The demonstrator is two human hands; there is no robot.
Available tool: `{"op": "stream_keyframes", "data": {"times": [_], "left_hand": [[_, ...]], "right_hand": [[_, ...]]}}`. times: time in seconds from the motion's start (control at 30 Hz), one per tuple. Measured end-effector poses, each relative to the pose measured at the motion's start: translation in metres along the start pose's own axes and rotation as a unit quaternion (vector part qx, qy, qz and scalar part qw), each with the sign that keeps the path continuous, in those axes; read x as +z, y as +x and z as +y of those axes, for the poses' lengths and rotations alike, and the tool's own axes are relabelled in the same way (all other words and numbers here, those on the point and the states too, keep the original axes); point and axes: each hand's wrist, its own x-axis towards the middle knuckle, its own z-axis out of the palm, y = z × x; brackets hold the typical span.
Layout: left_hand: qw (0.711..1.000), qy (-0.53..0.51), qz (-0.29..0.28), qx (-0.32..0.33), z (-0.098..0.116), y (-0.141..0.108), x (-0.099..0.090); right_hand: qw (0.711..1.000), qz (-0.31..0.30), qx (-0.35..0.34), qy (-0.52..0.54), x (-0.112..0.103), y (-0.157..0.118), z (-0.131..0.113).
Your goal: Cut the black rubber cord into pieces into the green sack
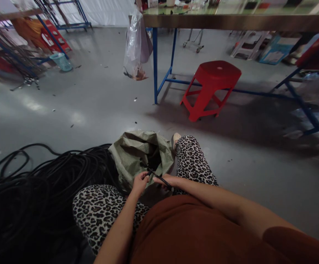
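My left hand [140, 182] is closed in a pinch on a short dark end, seemingly of black rubber cord [149, 173], over the mouth of an open sack. My right hand [165, 180] is wrapped round the black handles of a scissors-like cutting tool [162, 179]. Its tip points up and left, close to my left fingertips; whether it touches the cord I cannot tell. The olive-green woven sack [123, 146] stands between my knees, with dark contents inside. To the left lies a large tangled heap of black rubber cord [46, 183].
A red plastic stool [213, 79] stands ahead beneath a blue-legged worktable [231, 22]. A clear plastic bag [135, 47] hangs from the table's left corner. Further left is a light-blue basket [61, 61] by a rack. Small dark scraps dot the grey floor [99, 95].
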Motion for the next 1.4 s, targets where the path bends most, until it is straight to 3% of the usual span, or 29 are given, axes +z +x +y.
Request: {"op": "stream_keyframes", "data": {"times": [0.5,0.73,1.4], "left_hand": [[1.000,-0.016,0.004,0.003,-0.003,0.002,0.000],[1.000,-0.011,0.011,-0.002,-0.003,0.002,0.000],[1.000,0.002,0.002,0.014,-0.013,0.008,-0.002]], "right_hand": [[0.996,0.038,-0.004,-0.086,0.004,0.009,0.004],[0.987,0.075,-0.046,-0.132,0.004,0.006,0.005],[0.970,0.101,-0.033,-0.218,0.001,-0.005,-0.001]]}}
